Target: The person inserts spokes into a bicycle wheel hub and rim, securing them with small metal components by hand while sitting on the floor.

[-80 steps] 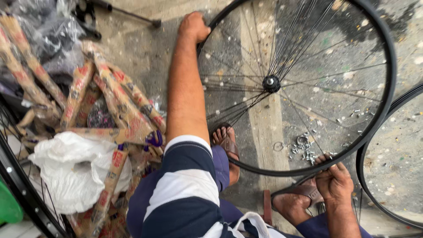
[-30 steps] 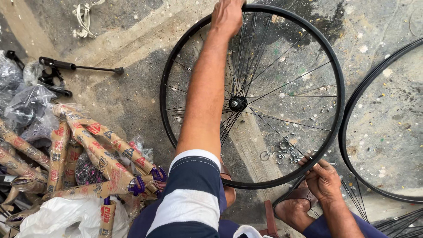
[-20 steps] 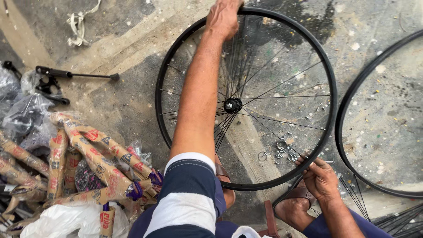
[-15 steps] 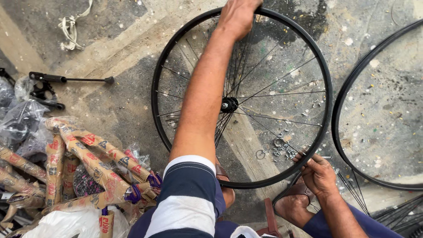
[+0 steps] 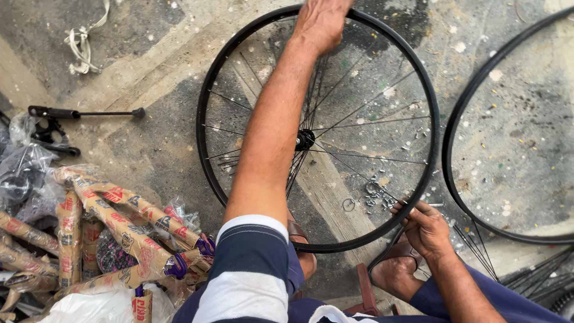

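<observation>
No real containers in my view — the nearest thing is a white plastic bag (image 5: 98,305) at the bottom left edge, contents hidden, and crumpled clear plastic (image 5: 24,179) at the far left with dark parts inside that I cannot make out. Count: two black rims, one hub, two hands, one sandalled foot (image 5: 397,272), a heap of brown paper-wrapped rolls (image 5: 113,224) (too overlapped to count), one black rod-like bike part (image 5: 84,113) lying alone on the concrete, one scrap of white strap (image 5: 84,42) near the top left. The spoked wheel (image 5: 206,155) lies flat on the stained floor straight ahead of me: thin black rim, small black hub (image 5: 305,140) at centre, spokes only partly laced — bunched toward the top and fanning right, with wide gaps at the left. My left hand (image 5: 320,21) reaches across to the far rim at the top; the fingers run out of frame, so I cannot tell their grip. My right hand (image 5: 427,227) sits at the near-right rim, fingers curled narrow against it, beside a scatter of small metal nipples and a washer (image 5: 373,194) on the floor inside the wheel. The second rim (image 5: 454,128) lies just right, bare, with loose spokes (image 5: 478,251) beneath its lower edge.
</observation>
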